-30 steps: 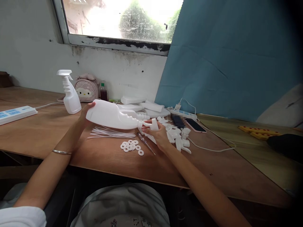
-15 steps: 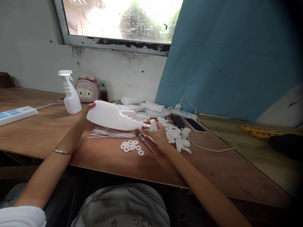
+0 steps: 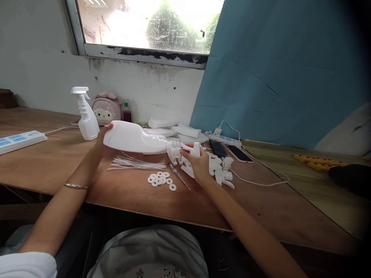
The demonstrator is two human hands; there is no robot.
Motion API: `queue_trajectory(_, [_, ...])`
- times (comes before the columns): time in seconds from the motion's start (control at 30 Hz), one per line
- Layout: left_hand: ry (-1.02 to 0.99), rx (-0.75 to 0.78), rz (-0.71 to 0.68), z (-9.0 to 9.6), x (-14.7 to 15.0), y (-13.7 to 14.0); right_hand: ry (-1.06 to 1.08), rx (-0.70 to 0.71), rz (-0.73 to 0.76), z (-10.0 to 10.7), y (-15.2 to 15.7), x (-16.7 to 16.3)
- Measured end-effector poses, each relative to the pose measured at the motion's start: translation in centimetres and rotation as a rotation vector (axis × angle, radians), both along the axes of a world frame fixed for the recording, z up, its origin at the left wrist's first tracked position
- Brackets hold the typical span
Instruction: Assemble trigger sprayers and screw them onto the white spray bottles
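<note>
My left hand [image 3: 104, 136] is closed around the base of a white plastic bottle [image 3: 130, 137], which lies sideways above the table with its neck to the right. In my right hand [image 3: 200, 162] is a white trigger spray head [image 3: 196, 150], partly covered by the fingers. A thin white tube [image 3: 186, 146] spans the gap between the spray head and the bottle neck; whether its end is inside the neck I cannot tell. Below the bottle lie thin white tubes [image 3: 136, 163], several white ring washers [image 3: 159, 179] and a screwdriver [image 3: 179, 176]. Loose spray heads [image 3: 222, 173] are heaped right of my right hand.
An upright spray bottle [image 3: 88, 123] stands at the left, near a pink bag [image 3: 106, 110] and a small dark bottle [image 3: 127, 112]. More white bottles [image 3: 185, 131] lie at the back. Phones [image 3: 240, 153], power strips [image 3: 21, 140] and cables are on the table [image 3: 121, 193].
My right hand has moved right with the spray head, away from the bottle neck, and the tube now shows between them. The bottle has shifted slightly left and tilted nearer level.
</note>
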State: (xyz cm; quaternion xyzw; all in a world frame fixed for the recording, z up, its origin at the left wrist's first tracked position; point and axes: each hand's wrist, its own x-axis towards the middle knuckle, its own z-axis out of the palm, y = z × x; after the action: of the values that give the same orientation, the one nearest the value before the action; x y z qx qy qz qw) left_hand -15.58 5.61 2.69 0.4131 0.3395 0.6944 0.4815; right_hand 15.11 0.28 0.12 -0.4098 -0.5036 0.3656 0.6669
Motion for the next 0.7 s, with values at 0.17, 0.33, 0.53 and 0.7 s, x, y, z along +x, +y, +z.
queue_trajectory(0.17, [-0.147,0.127,0.051,0.9,-1.1,0.1,0.414,-0.137,0.002,0.9,0.7,0.9])
queue_trajectory(0.33, [-0.236,0.183,0.313,1.2,-2.6,0.7,0.578,-0.156,-0.014,1.7,0.8,1.9])
queue_trajectory(0.53, [-0.149,0.092,0.756,0.7,-4.2,2.2,0.577,-0.108,-0.039,1.8,0.7,1.8])
queue_trajectory(0.7, [0.099,0.152,0.95,-0.4,-4.7,3.0,0.559,-0.102,-0.021,1.7,0.7,1.6])
